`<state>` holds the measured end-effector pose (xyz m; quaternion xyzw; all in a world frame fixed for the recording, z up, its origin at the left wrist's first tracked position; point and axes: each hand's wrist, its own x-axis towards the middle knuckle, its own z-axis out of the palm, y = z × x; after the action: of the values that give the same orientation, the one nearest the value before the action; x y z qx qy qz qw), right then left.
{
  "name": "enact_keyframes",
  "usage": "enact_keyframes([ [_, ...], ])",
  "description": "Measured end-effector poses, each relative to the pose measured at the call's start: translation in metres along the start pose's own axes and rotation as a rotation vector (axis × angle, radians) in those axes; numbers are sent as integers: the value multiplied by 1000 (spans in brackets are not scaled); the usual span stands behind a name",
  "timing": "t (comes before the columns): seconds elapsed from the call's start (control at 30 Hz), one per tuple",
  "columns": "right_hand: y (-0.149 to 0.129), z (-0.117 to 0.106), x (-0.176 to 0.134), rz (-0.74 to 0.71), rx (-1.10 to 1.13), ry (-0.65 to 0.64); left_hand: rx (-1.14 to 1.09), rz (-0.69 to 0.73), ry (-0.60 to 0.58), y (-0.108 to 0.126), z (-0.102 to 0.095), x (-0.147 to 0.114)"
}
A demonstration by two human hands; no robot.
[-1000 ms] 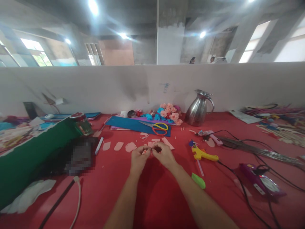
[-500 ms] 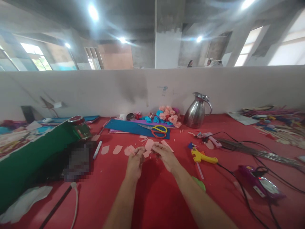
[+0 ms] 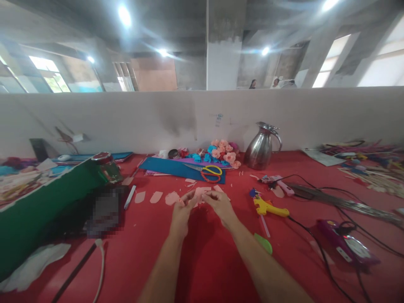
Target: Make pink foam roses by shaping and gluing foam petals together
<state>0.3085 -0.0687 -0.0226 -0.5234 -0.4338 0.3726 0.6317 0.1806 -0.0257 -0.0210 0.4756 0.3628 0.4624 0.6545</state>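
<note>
My left hand (image 3: 182, 213) is closed, with its thumb and fingers pinched at a pink crepe paper petal (image 3: 199, 195). From the other side my right hand (image 3: 221, 207) pinches the same petal, fingertips close to the left ones. The petal's lower edge is partly hidden by the fingers. Just left of my left hand lies a ruffled pink paper piece (image 3: 171, 198). Two flat cut petals, one a rounded petal (image 3: 156, 197) and another petal (image 3: 139, 197), lie further left. Pink scraps (image 3: 190, 181) are scattered beyond my hands.
Yellow-and-red-handled scissors (image 3: 211, 171) rest on blue paper (image 3: 167, 168). Behind are paper roses (image 3: 222, 149) and a steel jug (image 3: 262, 147). At right lie a yellow glue gun (image 3: 269, 208), its cable and a purple power strip (image 3: 347, 244). A green box wall (image 3: 63, 198) stands left.
The pink petal sits lower between my fingertips, and my left fingers have shifted slightly right, closer to my right hand. The table things stay put.
</note>
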Motion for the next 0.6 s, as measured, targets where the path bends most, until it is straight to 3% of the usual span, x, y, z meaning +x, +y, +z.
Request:
enact_keyframes([
  [0.07,-1,2,-2,3,9,-18,-60,-35,-50,0,1,-1],
  [0.3,1,2,0,73,81,-17,-113,-53,5,-5,-3,1],
  [0.43,7,1,2,71,83,-26,-6,70,67,-11,-5,4],
  [0.6,9,2,1,-55,-92,-23,214,324,173,-14,-4,4],
])
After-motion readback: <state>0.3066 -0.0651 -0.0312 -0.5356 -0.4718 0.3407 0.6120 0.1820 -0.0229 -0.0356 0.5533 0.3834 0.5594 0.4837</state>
